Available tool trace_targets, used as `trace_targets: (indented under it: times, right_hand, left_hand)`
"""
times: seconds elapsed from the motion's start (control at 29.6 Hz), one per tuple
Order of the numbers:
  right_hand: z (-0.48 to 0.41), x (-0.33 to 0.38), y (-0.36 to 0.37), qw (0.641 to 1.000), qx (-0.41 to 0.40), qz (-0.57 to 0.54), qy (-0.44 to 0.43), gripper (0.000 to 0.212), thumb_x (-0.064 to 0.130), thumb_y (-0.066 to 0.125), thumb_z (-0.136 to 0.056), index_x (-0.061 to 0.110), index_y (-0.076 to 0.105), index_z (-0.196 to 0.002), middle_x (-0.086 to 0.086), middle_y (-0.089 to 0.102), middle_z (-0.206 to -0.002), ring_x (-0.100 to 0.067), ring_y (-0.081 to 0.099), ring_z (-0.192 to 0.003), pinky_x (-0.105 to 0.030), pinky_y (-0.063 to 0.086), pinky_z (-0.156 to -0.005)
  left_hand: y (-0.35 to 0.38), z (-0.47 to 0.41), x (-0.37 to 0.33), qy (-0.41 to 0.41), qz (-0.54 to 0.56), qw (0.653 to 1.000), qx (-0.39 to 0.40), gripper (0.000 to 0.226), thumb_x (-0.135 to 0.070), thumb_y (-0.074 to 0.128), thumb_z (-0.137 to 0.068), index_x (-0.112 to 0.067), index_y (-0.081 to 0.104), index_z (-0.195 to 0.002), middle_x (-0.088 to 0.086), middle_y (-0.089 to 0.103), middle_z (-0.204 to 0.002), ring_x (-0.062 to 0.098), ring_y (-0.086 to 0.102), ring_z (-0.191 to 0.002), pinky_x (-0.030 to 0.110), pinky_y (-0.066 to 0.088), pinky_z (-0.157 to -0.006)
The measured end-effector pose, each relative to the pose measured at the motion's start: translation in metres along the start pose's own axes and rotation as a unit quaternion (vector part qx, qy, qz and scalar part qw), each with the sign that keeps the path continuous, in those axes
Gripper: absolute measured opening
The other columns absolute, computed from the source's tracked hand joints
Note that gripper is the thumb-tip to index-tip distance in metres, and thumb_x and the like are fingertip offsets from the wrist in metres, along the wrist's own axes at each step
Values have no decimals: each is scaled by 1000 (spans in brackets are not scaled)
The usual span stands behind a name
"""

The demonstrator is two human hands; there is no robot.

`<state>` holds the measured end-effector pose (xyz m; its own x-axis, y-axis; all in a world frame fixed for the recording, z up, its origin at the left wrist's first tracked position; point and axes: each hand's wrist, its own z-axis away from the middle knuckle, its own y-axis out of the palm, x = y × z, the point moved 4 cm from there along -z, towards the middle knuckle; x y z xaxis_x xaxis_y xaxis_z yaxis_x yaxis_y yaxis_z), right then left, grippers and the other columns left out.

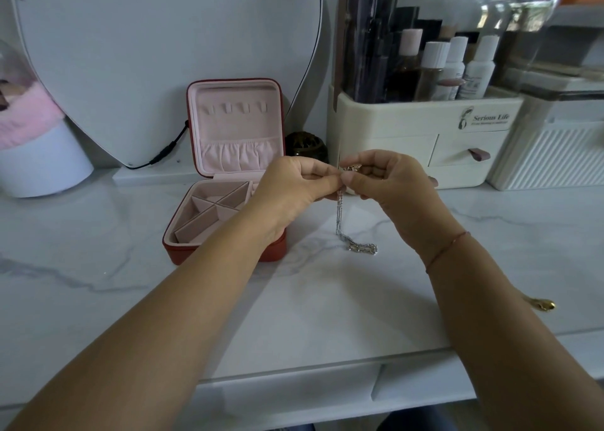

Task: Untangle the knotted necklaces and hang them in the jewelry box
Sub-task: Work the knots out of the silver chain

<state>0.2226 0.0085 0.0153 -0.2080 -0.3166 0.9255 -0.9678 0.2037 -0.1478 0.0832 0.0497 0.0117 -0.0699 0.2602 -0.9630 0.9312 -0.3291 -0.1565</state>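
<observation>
my fingers (pixel 322 171) are curled in close on both sides, tips meeting over the knot (pixel 352 168). my left hand (pixel 294 185) pinches one side of the little gold-toned tangle and my right hand (pixel 389 182) pinches the other, so i can tease the strands apart between them. i hold it up off the table (pixel 294 299) so the silver chain (pixel 339 214) hangs straight down from the pinch. its weight pulls the strands taut and shows me which one runs where. its lower end lies bunched in a small heap on the marble. the jewelry box (pixel 238 126) sits open just to the left, its base under my left wrist. its lid is propped upright so the row of hooks (pixel 233 107) faces me, all bare, ready for a freed necklace. i'd judge untangling is the step in hand, with nothing hung yet. a small gold thing (pixel 544 304) lies by my right forearm, too small to say what it is.
</observation>
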Motion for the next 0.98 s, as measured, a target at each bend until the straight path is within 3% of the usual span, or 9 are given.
trace_targets:
  times: [0.1,0.2,0.3,0.41,0.51,0.68,0.91,0.98]
  right_hand:
    - [1,-2,1,1000,11,-15,15,11,6,68,-84,8,68,-94,-19,67,-83,-18,56,-72,-17,46,-62]
    - [1,-2,2,999,16,-40,25,5,7,64,-88,7,66,-93,-7,65,-73,-9,57,-64,-17,46,-62]
    - [0,-2,1,995,12,-96,37,7,6,61,-90,11,63,-87,-5,65,-75,-14,60,-73,-24,47,-73]
    - [1,-1,4,990,13,-135,45,6,4,60,-90,10,62,-88,-12,65,-83,-20,63,-81,-33,45,-84]
    - [1,1,4,988,2,-146,40,9,2,62,-87,11,62,-87,-9,66,-78,-15,64,-74,-26,45,-76]
    - [3,4,4,979,13,-196,46,9,1,58,-89,9,61,-90,-3,62,-71,-9,54,-63,-18,40,-60]
    - [2,0,3,977,36,-200,70,10,5,52,-94,11,58,-90,-3,51,-71,-7,46,-59,-18,36,-58]
    - [2,-1,4,975,44,-208,71,9,4,52,-94,11,57,-91,-4,48,-71,-7,42,-59,-17,36,-57]
  left_hand:
    - [3,-2,2,-22,5,1000,21,19,-11,56,-90,3,68,-87,11,68,-79,14,64,-79,27,52,-81]
    - [8,-2,4,-47,56,997,39,22,-14,50,-94,1,67,-95,13,68,-92,20,64,-93,33,50,-91]
    - [8,-3,5,-75,105,991,49,16,-12,53,-93,-3,67,-94,10,68,-94,16,63,-92,33,49,-92]
    - [7,-3,6,-93,80,991,50,13,-12,60,-87,-5,68,-96,6,68,-93,12,63,-92,31,49,-87]
    - [5,-3,5,-89,58,994,30,17,-14,62,-86,-5,68,-99,3,69,-91,8,63,-85,29,50,-84]
    - [7,-2,4,-116,134,982,59,11,-11,60,-88,-10,68,-95,4,69,-92,13,64,-90,31,49,-83]
    - [10,0,3,-116,171,973,101,21,-13,55,-92,-6,64,-110,10,66,-98,17,62,-98,34,48,-92]
    - [11,0,3,-107,166,976,93,18,-12,56,-91,-5,65,-105,11,67,-96,17,63,-96,36,48,-93]
